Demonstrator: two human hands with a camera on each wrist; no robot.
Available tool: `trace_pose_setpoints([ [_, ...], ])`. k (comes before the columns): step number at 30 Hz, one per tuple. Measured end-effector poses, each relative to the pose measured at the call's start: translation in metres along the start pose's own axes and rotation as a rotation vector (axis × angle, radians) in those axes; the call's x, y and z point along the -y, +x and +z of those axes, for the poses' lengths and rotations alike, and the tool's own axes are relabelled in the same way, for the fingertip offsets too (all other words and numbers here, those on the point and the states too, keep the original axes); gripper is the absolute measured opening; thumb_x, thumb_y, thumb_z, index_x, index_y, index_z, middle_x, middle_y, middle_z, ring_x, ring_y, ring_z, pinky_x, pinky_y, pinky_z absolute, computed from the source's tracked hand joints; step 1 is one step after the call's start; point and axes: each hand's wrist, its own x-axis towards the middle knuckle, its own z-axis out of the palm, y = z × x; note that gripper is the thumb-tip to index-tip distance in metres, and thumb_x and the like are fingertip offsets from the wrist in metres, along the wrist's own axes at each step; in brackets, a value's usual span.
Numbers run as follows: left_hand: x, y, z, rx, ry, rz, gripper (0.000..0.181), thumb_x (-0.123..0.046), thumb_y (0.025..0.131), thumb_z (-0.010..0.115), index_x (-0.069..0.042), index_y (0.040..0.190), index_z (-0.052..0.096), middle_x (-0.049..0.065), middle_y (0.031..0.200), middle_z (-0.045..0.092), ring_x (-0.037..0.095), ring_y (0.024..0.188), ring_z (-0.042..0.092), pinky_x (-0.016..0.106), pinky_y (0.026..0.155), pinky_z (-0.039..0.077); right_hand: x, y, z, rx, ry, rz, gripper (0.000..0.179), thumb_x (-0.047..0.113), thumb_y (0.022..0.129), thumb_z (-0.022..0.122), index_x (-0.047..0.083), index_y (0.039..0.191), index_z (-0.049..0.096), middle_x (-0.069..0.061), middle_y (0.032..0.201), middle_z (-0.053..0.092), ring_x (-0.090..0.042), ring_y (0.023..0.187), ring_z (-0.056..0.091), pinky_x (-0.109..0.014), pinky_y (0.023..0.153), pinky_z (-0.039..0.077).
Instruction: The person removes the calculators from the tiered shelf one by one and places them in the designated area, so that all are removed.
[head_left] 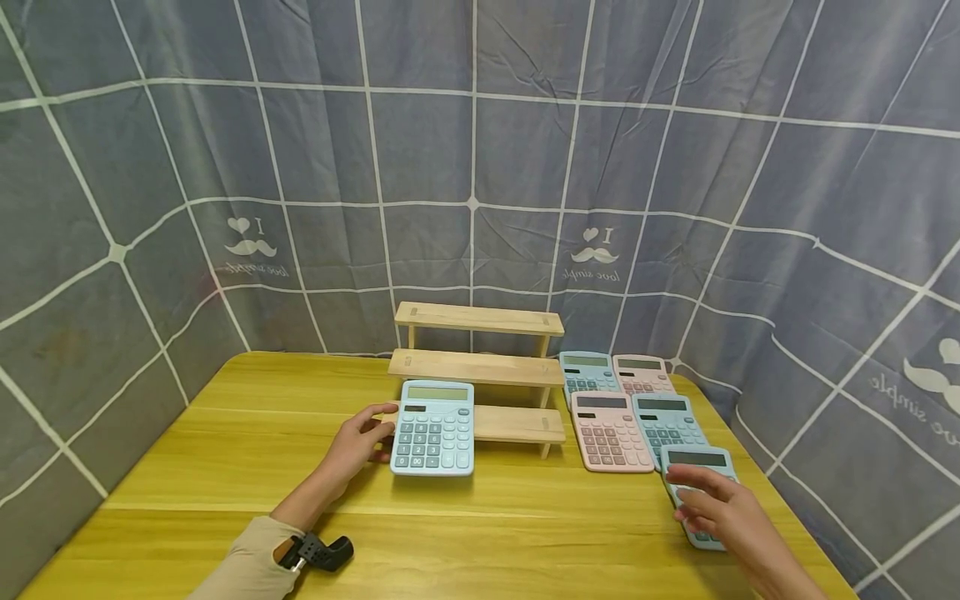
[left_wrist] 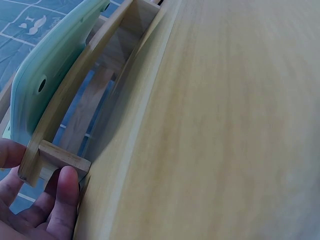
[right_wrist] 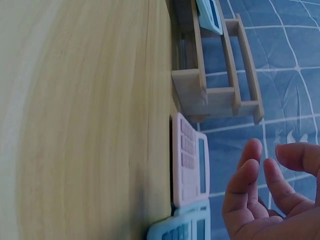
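A light blue calculator (head_left: 432,429) leans on the lowest step of a three-tier wooden stand (head_left: 480,367), its keys facing me. My left hand (head_left: 358,442) grips the left end of that step. In the left wrist view, the hand's fingers (left_wrist: 11,154) and thumb lie around the board's end and its leg, beside the calculator's back (left_wrist: 55,65). Over the nearest blue calculator (head_left: 705,540) on the right, my right hand (head_left: 723,512) hovers with loosely bent fingers and holds nothing. The right wrist view shows the right hand's fingertips (right_wrist: 245,175) apart from one another.
Right of the stand, pink and blue calculators lie in an overlapping cluster, among them a pink calculator (head_left: 611,432) and a blue calculator (head_left: 667,421). The yellow wood-grain table (head_left: 187,467) ends at a grey checked curtain (head_left: 420,167). A black strap device (head_left: 318,552) sits on my left wrist.
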Motion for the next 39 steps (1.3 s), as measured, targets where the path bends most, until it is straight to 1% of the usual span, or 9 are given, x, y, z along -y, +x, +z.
trace_pose_setpoints([
  [10, 0.001, 0.001, 0.0, -0.008, 0.006, -0.002, 0.037, -0.016, 0.102, 0.057, -0.01, 0.138, 0.057, 0.014, 0.107, 0.063, 0.02, 0.087, 0.064, 0.03, 0.068, 0.059, 0.01, 0.007, 0.015, 0.035, 0.016, -0.032, 0.047, 0.024, 0.102, 0.058, 0.002, 0.143, 0.05, -0.009, 0.132, 0.06, -0.026, 0.09, 0.067, -0.037, 0.076, 0.056],
  [17, 0.001, 0.002, -0.001, -0.01, 0.011, -0.001, 0.037, -0.015, 0.102, 0.056, -0.009, 0.138, 0.057, 0.014, 0.107, 0.063, 0.019, 0.087, 0.064, 0.03, 0.068, 0.059, 0.02, 0.01, 0.03, 0.06, 0.024, -0.086, 0.048, 0.022, 0.101, 0.059, 0.0, 0.143, 0.05, -0.014, 0.131, 0.061, -0.025, 0.086, 0.067, -0.037, 0.074, 0.057],
  [19, 0.0, 0.002, -0.001, -0.01, 0.01, 0.0, 0.037, -0.015, 0.102, 0.056, -0.01, 0.138, 0.057, 0.014, 0.107, 0.063, 0.019, 0.087, 0.064, 0.03, 0.068, 0.059, 0.022, 0.011, 0.034, 0.072, 0.033, -0.1, 0.048, 0.023, 0.101, 0.06, -0.001, 0.142, 0.05, -0.013, 0.131, 0.062, -0.025, 0.086, 0.067, -0.038, 0.075, 0.057],
  [27, 0.0, 0.001, -0.001, -0.007, 0.002, 0.003, 0.037, -0.016, 0.101, 0.058, -0.009, 0.138, 0.057, 0.014, 0.106, 0.062, 0.021, 0.087, 0.064, 0.03, 0.068, 0.059, 0.031, 0.015, 0.046, 0.148, 0.068, -0.131, 0.05, 0.026, 0.1, 0.062, -0.001, 0.141, 0.051, -0.015, 0.133, 0.06, -0.029, 0.09, 0.068, -0.039, 0.077, 0.058],
  [32, 0.0, 0.001, 0.0, -0.007, 0.003, 0.006, 0.038, -0.016, 0.101, 0.058, -0.01, 0.138, 0.057, 0.013, 0.105, 0.063, 0.02, 0.086, 0.064, 0.03, 0.068, 0.059, 0.036, 0.018, 0.054, 0.204, 0.084, -0.153, 0.048, 0.026, 0.1, 0.062, 0.0, 0.139, 0.053, -0.012, 0.131, 0.061, -0.028, 0.092, 0.068, -0.038, 0.078, 0.057],
  [35, 0.001, 0.001, 0.0, -0.006, 0.003, 0.004, 0.037, -0.015, 0.101, 0.057, -0.01, 0.138, 0.057, 0.013, 0.105, 0.063, 0.02, 0.086, 0.063, 0.03, 0.068, 0.059, 0.039, 0.021, 0.059, 0.215, 0.082, -0.154, 0.047, 0.028, 0.1, 0.062, 0.001, 0.138, 0.054, -0.011, 0.129, 0.062, -0.027, 0.094, 0.068, -0.038, 0.079, 0.057],
  [39, 0.001, 0.001, 0.0, -0.008, 0.002, 0.001, 0.037, -0.015, 0.101, 0.057, -0.009, 0.138, 0.057, 0.014, 0.105, 0.063, 0.02, 0.085, 0.064, 0.03, 0.067, 0.059, 0.043, 0.023, 0.067, 0.213, 0.073, -0.154, 0.047, 0.026, 0.1, 0.062, 0.0, 0.139, 0.054, -0.013, 0.129, 0.062, -0.026, 0.096, 0.068, -0.039, 0.08, 0.057],
])
